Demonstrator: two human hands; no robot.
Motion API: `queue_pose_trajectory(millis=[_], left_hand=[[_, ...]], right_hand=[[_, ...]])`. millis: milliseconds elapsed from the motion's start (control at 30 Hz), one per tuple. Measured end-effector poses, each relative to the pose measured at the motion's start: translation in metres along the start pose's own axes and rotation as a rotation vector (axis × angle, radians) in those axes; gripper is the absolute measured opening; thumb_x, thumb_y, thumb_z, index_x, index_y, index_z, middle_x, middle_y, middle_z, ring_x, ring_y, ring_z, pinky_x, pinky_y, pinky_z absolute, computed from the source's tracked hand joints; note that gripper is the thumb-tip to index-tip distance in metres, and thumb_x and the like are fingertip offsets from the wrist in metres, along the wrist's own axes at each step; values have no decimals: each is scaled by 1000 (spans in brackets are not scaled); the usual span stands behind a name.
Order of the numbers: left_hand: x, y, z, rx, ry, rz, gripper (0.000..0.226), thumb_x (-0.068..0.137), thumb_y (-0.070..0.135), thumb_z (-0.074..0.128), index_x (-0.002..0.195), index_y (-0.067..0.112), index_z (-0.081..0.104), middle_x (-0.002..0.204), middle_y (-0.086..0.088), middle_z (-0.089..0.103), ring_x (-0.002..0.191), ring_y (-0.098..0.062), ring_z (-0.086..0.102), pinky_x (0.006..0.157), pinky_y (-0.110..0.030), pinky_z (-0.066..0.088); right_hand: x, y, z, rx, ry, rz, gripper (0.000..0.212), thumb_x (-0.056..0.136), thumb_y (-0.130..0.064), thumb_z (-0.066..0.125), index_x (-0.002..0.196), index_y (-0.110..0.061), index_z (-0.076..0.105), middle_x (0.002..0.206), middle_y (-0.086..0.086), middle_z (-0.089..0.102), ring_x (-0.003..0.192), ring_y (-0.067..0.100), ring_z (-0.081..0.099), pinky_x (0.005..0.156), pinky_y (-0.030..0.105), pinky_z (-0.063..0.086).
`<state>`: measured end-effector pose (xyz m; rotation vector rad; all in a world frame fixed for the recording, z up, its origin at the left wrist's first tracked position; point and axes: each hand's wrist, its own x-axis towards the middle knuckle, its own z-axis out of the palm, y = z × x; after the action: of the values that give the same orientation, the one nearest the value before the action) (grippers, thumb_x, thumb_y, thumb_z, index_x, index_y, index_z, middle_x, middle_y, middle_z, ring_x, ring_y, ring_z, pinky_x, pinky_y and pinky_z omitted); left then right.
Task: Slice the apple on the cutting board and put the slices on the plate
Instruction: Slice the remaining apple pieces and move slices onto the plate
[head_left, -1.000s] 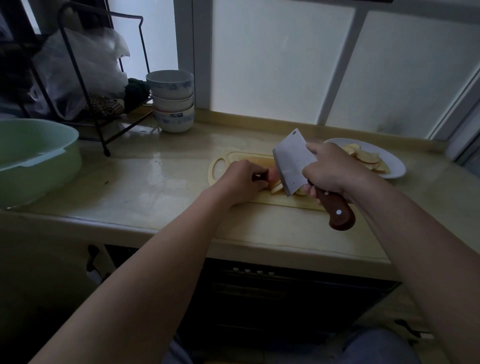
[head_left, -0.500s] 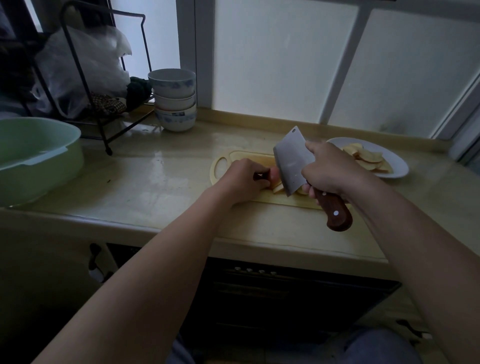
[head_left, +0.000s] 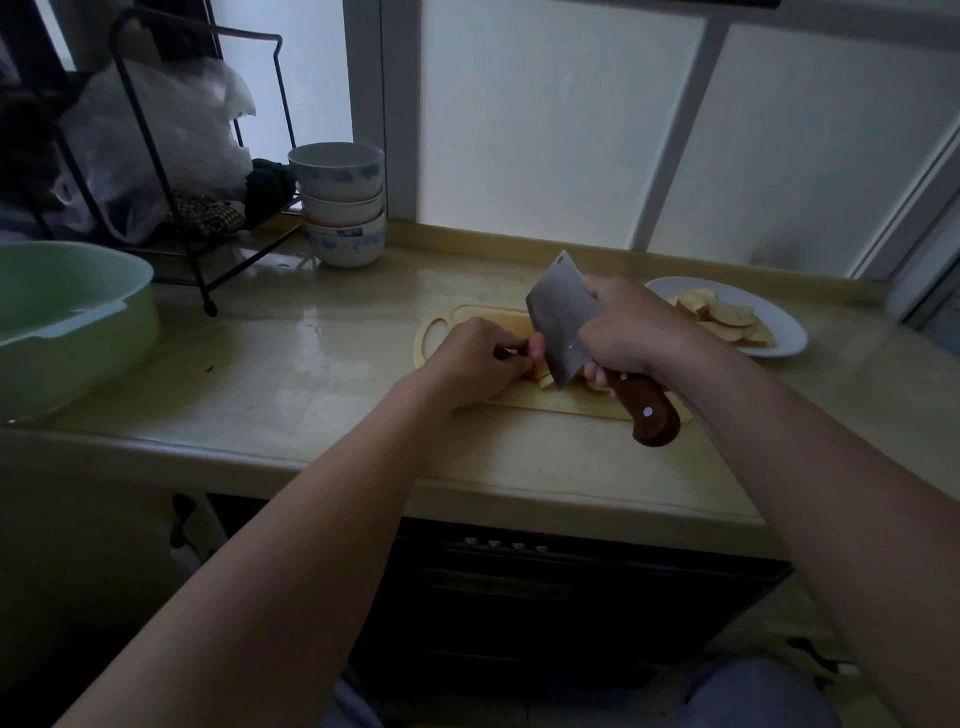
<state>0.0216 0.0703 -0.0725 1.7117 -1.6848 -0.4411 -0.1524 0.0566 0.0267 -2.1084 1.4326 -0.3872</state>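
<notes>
A pale yellow cutting board (head_left: 576, 402) lies on the counter. On it my left hand (head_left: 470, 358) pinches a red-skinned apple piece (head_left: 536, 347), mostly hidden by my fingers. My right hand (head_left: 631, 330) grips a cleaver (head_left: 558, 327) by its brown wooden handle (head_left: 649, 413). The blade edge is down on the board just right of the apple piece, with cut slices (head_left: 545, 378) at its foot. Behind my right hand a white plate (head_left: 784, 327) holds several apple slices (head_left: 727, 318).
A green basin (head_left: 67, 322) sits at the left counter edge. Stacked bowls (head_left: 340, 205) stand at the back, next to a black wire rack (head_left: 171, 156) holding a plastic bag. Frosted window panes rise behind the counter. Dark cabinets lie below the front edge.
The cleaver has come down a little, from above the apple piece to the board beside my left fingers. My left hand stays on the apple piece.
</notes>
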Motion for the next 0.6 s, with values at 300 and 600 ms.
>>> queue_pose_trajectory(millis=[300, 600], left_hand=[[2, -2, -1, -23, 42, -12, 21, 94, 28, 73, 114, 26, 78, 94, 9, 75, 74, 7, 57, 62, -6, 40], [3, -2, -1, -75, 48, -49, 25, 91, 32, 76, 115, 25, 78, 93, 9, 74, 82, -2, 62, 79, -26, 52]], right_hand=[[8, -2, 16, -50, -21, -10, 56, 97, 0, 46, 151, -13, 37, 82, 17, 73, 58, 21, 65, 50, 31, 54], [18, -1, 30, -104, -12, -40, 47, 99, -8, 46, 145, -17, 41, 86, 13, 70, 52, 18, 64, 46, 25, 49]])
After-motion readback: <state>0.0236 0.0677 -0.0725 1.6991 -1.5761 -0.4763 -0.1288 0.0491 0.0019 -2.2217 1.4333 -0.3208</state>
